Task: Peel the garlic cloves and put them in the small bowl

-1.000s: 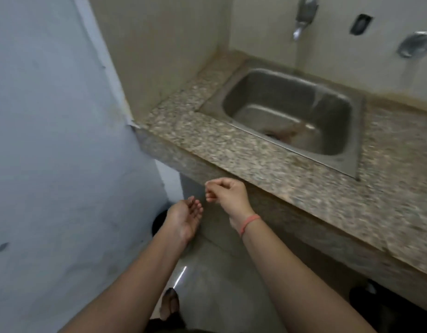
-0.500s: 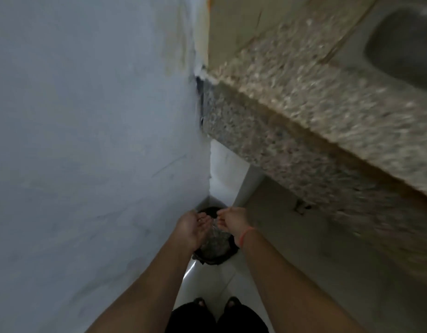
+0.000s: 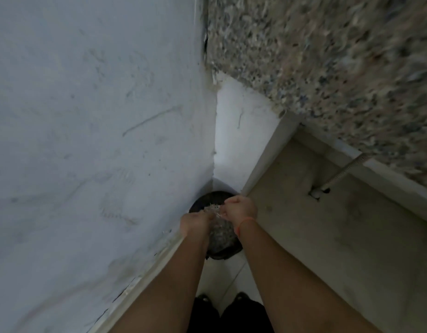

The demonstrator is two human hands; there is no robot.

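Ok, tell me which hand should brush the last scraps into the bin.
Probably the right hand: it sits over the middle of the dark bin, fingers bent toward the left hand, which is nearer the wall.

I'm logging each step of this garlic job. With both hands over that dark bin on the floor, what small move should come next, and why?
Probably rub the left hand and right hand together to shed what clings. Both are held close together over the dark bin, and pale flaky bits show between them.
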